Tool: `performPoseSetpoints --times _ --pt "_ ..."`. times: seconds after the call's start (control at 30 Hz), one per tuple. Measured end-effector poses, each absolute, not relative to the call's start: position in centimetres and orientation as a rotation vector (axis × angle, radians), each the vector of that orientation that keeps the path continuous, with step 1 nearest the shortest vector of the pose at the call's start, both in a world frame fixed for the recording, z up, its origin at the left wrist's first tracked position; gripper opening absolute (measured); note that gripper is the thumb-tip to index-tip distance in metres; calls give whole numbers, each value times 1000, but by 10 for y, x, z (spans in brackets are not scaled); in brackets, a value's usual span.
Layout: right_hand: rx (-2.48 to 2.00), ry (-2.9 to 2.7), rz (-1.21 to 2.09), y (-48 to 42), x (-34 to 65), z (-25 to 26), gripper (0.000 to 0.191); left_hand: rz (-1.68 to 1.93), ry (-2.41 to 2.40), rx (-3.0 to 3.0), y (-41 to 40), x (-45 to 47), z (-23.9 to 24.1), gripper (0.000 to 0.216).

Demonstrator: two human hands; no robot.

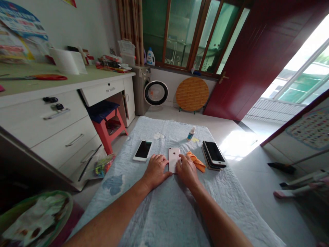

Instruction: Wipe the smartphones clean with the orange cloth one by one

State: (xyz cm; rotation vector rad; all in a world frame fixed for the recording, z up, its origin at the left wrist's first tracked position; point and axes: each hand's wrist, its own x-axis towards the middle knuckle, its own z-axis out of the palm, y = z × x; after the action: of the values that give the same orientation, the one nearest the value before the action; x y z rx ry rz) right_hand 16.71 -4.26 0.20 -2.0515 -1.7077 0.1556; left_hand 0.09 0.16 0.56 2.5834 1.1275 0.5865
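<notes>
While the left hand (pixel 156 168) and right hand (pixel 187 169) seemingly steady the phone (pixel 174 158), grip unclear, the next move likely needs light control.

Head-worn view, facing forward and down, hands (pixel 155 170) near

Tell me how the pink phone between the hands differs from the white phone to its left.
The pink phone lies back up, showing a dark logo; the white phone lies face up, showing its dark screen. The left hand and right hand are at the pink phone's sides, while no hand touches the white phone. Both are on the light blue cloth.
</notes>
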Motion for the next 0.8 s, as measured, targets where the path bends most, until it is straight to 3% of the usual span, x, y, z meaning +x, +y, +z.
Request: performPoseSetpoints --times 0.47,0.67,0.8 --pt "-1595 -1208 475 -30 164 -18 56 510 1037 2573 -6 7 7 35" --pt "-1600 -1445 231 -38 159 -1 43 495 994 2578 -9 7 9 38" --pt "-1613 -1698 62 -45 161 8 44 544 1014 2567 -7 5 6 37"
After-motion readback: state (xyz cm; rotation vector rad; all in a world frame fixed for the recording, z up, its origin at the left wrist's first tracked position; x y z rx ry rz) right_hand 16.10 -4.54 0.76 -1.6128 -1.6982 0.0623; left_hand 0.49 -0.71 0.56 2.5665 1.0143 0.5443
